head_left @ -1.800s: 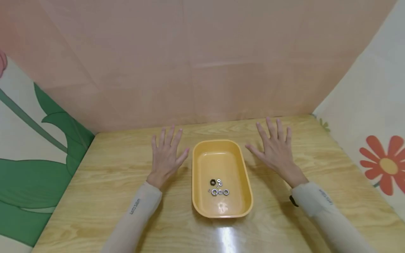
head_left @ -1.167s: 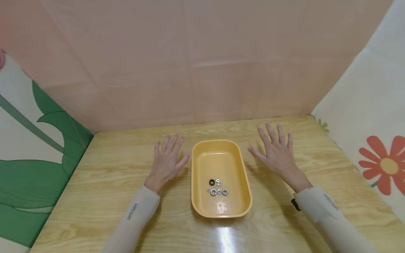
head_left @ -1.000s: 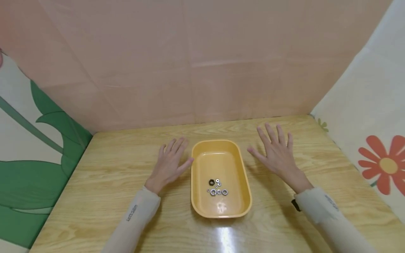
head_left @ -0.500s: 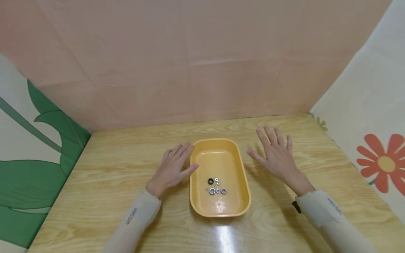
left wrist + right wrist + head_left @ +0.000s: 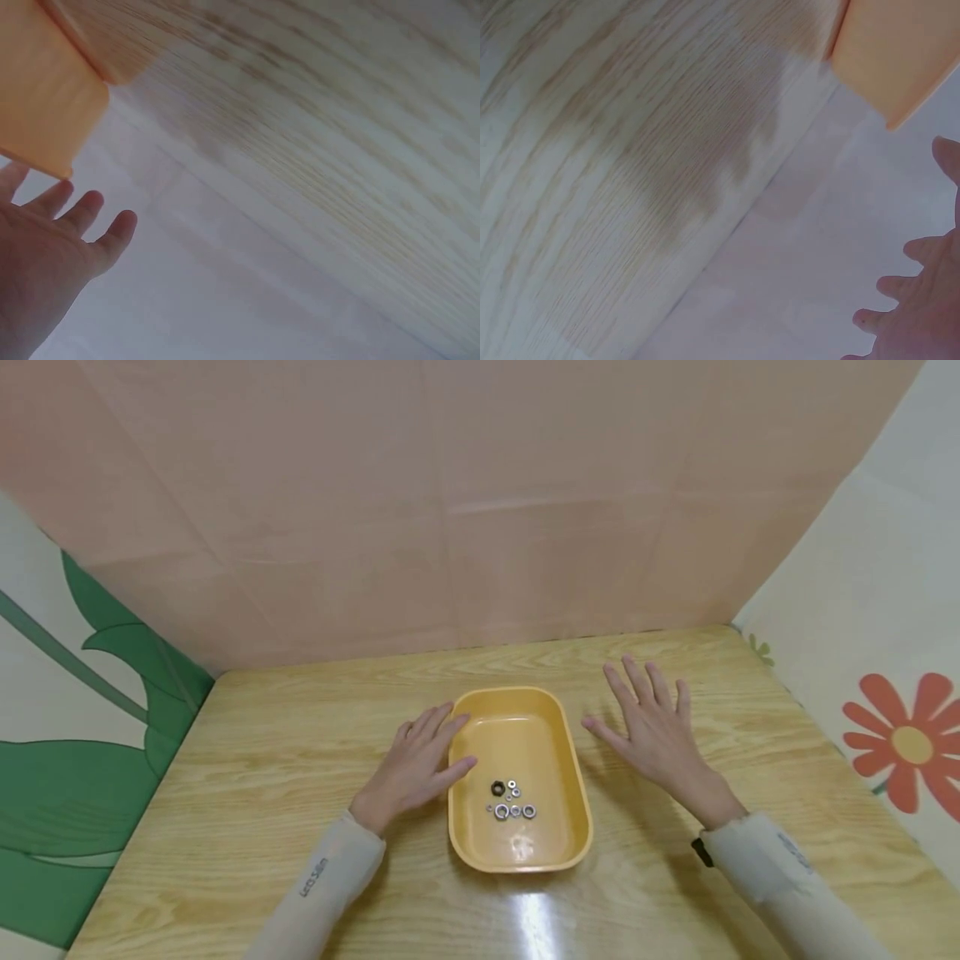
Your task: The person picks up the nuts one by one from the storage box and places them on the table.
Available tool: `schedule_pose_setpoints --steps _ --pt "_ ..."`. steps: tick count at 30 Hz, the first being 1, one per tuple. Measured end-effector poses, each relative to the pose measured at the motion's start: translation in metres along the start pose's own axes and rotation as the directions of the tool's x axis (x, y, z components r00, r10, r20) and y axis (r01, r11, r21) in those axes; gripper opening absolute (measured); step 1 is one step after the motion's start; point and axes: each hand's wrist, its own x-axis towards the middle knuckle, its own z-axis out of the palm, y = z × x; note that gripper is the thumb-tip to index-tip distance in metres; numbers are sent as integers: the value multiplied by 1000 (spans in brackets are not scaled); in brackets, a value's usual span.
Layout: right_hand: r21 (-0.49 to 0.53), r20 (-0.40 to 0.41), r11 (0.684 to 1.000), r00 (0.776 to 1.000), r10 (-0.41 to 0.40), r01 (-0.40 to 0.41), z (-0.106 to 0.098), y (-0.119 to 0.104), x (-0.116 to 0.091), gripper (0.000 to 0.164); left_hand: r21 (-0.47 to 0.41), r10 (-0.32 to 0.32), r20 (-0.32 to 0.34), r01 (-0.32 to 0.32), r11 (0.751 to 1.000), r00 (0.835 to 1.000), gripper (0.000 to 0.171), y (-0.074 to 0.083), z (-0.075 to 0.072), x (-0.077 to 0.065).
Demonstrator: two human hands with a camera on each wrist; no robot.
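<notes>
A yellow plastic tray stands in the middle of the table, with several small metal nuts lying on its floor. One is a black nut; the others are silvery, such as a larger silver nut. My left hand is over the tray's left side, thumb and fingertips overlapping the rim, holding nothing. In the left wrist view its fingers are by the tray's edge. To the right of the tray my right hand hovers with its fingers spread, apart from the rim. It holds nothing.
The wooden table meets a pinkish sheet at the back. Side walls rise on both sides, the left one with green leaves, the right one with a red flower. A dark band shows under the right sleeve.
My left hand has moved right and toward the tray, its thumb and fingers now over the left rim. The right hand stays almost where it was. The nuts keep their places.
</notes>
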Motion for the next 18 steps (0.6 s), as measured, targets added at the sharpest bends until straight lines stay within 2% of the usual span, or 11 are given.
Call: schedule_pose_setpoints --steps 18 --pt "27 -4 999 1000 -26 26 0 -6 -6 84 -9 17 31 -17 1000 999 72 13 3 -10"
